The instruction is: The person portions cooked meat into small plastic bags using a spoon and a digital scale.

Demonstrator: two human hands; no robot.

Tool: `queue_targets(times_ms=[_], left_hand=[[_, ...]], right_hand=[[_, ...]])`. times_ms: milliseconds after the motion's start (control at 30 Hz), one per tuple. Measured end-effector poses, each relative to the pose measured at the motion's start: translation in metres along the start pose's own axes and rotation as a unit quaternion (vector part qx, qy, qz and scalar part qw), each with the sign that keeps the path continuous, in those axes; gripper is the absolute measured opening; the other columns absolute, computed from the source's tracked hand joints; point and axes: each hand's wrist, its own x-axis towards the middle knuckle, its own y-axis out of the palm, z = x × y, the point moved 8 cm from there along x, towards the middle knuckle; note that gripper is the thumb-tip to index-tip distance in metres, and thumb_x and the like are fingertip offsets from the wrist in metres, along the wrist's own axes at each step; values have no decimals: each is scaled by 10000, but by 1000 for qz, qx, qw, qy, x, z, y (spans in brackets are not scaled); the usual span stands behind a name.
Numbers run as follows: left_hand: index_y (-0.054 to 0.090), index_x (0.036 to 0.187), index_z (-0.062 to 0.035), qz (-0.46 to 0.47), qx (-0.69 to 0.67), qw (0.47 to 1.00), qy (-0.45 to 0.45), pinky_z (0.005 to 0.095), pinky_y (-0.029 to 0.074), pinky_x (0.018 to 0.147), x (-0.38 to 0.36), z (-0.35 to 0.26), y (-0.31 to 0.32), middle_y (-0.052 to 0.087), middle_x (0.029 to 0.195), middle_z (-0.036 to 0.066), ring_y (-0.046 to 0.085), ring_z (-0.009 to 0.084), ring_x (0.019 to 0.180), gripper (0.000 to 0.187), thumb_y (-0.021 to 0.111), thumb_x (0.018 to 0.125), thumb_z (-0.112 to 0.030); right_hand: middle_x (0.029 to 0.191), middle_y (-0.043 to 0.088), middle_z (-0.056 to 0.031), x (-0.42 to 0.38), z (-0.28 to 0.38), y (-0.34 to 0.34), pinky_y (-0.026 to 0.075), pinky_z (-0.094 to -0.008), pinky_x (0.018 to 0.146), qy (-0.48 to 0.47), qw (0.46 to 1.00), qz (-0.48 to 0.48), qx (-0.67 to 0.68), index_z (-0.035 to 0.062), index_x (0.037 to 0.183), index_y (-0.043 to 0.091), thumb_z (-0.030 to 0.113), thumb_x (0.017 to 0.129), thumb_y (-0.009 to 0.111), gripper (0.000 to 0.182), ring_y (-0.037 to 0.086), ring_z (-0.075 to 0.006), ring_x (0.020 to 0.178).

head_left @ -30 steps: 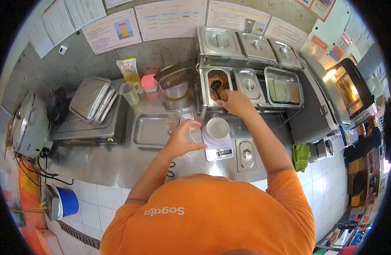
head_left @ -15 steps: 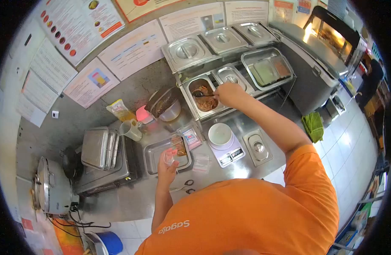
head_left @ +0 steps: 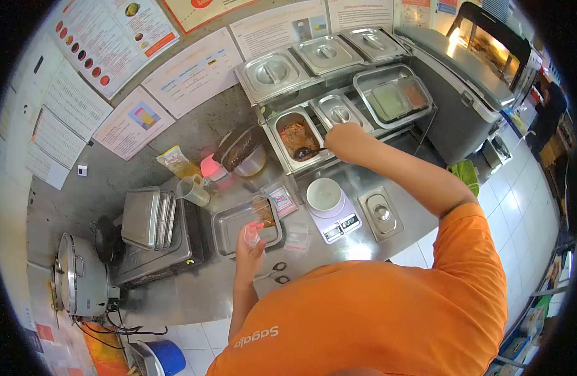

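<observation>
Black spoon (head_left: pixel 304 153) in reddish chunky food (head_left: pixel 297 136) — right hand (head_left: pixel 350 143) gripping handle (head_left: pixel 322 149), left hand (head_left: pixel 249 248) curled round clear plastic (head_left: pixel 252 235)

Orange shirt (head_left: pixel 364 313), 6 o'clock: white lettering, upside down, "Sagala" or "Sagaja"; the fifth letter is unclear.
Kitchen scale (head_left: pixel 334 216), 4 o'clock from centre, on the desk: display lit, digits too small to read.
Yellow pouch (head_left: pixel 179 164), 10 o'clock: red brand script, blurred.
Wall sheets (head_left: pixel 191 62), 10 to 1 o'clock: printed lines and headings, too small to read.
Flat packet (head_left: pixel 282 200), near centre: label illegible.
</observation>
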Motion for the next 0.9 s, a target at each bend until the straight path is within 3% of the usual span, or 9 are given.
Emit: queue_targets(times_ms=[133, 267, 333, 367, 467, 733, 900], left_hand=[[410, 1264, 6, -14, -15, 999, -33, 348, 311, 1029, -13, 17, -10, 544, 1205, 156, 478, 219, 1170, 770, 734, 754, -473], [410, 1258, 5, -19, -10, 999, -38, 352, 303, 1035, -18, 17, -9, 536, 1208, 156, 469, 218, 1178, 775, 743, 745, -472], [409, 1259, 4, -28, -18, 998, -46, 352, 304, 1034, -20, 20, -12, 534, 1209, 155, 468, 220, 1179, 779, 745, 743, -473], [409, 1259, 4, -32, -24, 998, -53, 351, 306, 1033, -20, 21, -13, 532, 1211, 154, 467, 221, 1180, 782, 748, 740, -473], [408, 1265, 3, -32, -21, 998, -48, 350, 309, 1031, -20, 23, -13, 533, 1209, 151, 469, 222, 1178, 774, 750, 745, -457], [411, 1264, 6, -33, -33, 998, -50, 343, 320, 1019, -22, 30, -10, 536, 1199, 146, 479, 211, 1151, 735, 745, 766, -420], [421, 1256, 10, -35, -32, 998, -36, 334, 330, 1007, -24, 35, -12, 550, 1174, 133, 478, 197, 1143, 727, 741, 769, -425]], right_hand=[[848, 678, -160, 9, -4, -11, 533, -404, 645, -5, 998, 3, -61, 23, 809, 702, 78, 735, 612, 129, 670, -320, 814], [869, 681, -162, 28, -14, -36, 533, -401, 653, 9, 1000, -11, -23, 26, 829, 704, 76, 738, 612, 139, 672, -314, 821], [889, 683, -166, 32, -7, -36, 535, -401, 663, 2, 995, 93, -35, 38, 855, 707, 91, 738, 619, 156, 675, -307, 823], [889, 683, -166, 33, -1, -35, 535, -401, 663, -1, 995, 94, -37, 38, 855, 707, 91, 738, 619, 156, 675, -307, 823], [826, 680, -156, 29, 24, -23, 531, -417, 663, -38, 992, 92, -76, 26, 804, 698, 125, 739, 614, 145, 671, -315, 787], [846, 683, -167, 54, 9, -8, 541, -412, 660, 9, 1000, -14, -12, 39, 823, 706, 103, 748, 609, 139, 679, -312, 801], [850, 682, -173, 43, 13, -35, 546, -407, 649, 40, 999, -2, -21, 34, 834, 704, 98, 750, 602, 146, 681, -317, 797]])
